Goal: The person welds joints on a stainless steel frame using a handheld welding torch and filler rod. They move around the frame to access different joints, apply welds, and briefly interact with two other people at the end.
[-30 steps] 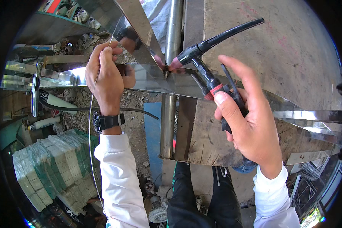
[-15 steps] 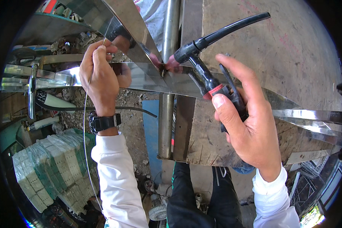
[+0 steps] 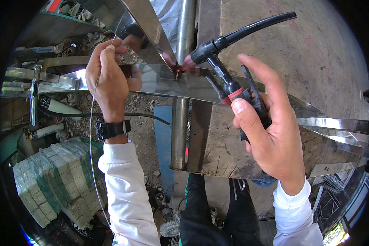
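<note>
My right hand [image 3: 274,127] is closed round the handle of a black TIG welding torch [image 3: 221,74] with a red band. Its thumb presses the handle, while the index finger stretches up beside the torch's lever. The torch's pink nozzle [image 3: 187,63] points left at a small red-glowing spot [image 3: 178,71], where a slanting polished metal piece [image 3: 145,39] meets a flat shiny metal strip [image 3: 158,84]. Pinched in my left hand [image 3: 107,80] is a thin filler rod [image 3: 90,143], which trails down along my forearm. Its far end near the slanting piece is hard to follow.
A worn wooden tabletop [image 3: 315,53] lies right, beside a round metal pipe [image 3: 178,135]. At left, a metal clamp bar [image 3: 35,96] stands across the strip's end, near a black cable [image 3: 131,115]. Wrapped white blocks [image 3: 49,180] are stacked lower left.
A small red glow now shows at the joint, which was dark before. The torch has shifted slightly right and up with my right hand. My left hand stays almost in place.
</note>
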The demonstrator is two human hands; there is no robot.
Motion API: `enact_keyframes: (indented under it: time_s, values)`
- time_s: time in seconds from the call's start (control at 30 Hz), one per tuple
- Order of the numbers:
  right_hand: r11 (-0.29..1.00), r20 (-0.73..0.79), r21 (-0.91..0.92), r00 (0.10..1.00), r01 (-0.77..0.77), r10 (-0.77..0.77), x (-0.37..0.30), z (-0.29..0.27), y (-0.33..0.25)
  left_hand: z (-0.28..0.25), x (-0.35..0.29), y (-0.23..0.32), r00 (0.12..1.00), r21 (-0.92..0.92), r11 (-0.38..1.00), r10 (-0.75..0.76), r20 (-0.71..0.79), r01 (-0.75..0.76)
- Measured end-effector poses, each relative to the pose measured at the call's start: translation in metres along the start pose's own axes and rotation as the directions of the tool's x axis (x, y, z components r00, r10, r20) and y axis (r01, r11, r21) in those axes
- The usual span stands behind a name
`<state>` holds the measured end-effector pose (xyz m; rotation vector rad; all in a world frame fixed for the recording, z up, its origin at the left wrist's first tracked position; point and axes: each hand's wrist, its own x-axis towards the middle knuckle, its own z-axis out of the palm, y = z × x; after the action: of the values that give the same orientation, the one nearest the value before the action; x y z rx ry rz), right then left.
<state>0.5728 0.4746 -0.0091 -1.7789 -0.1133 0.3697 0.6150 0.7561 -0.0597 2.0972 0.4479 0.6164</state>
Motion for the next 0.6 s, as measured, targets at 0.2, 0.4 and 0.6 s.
enact_keyframes:
  time_s: [0.2,0.4,0.6]
  values:
    - [0.982,0.006,-0.123,0.989,0.145,-0.146,0.002,-0.001,0.009,0.004,-0.003,-0.003,0.983,0.062,0.986,0.16,-0.088,-0.155]
    - [0.998,-0.012,-0.038,0.999,0.041,-0.042,0.001,0.002,0.004,0.0,0.0,0.002,0.999,0.083,0.996,0.036,-0.022,-0.034]
    - [1.0,-0.016,-0.021,1.0,0.024,-0.024,0.001,0.002,0.003,0.0,0.0,0.002,1.0,0.035,0.999,0.001,-0.013,-0.001]
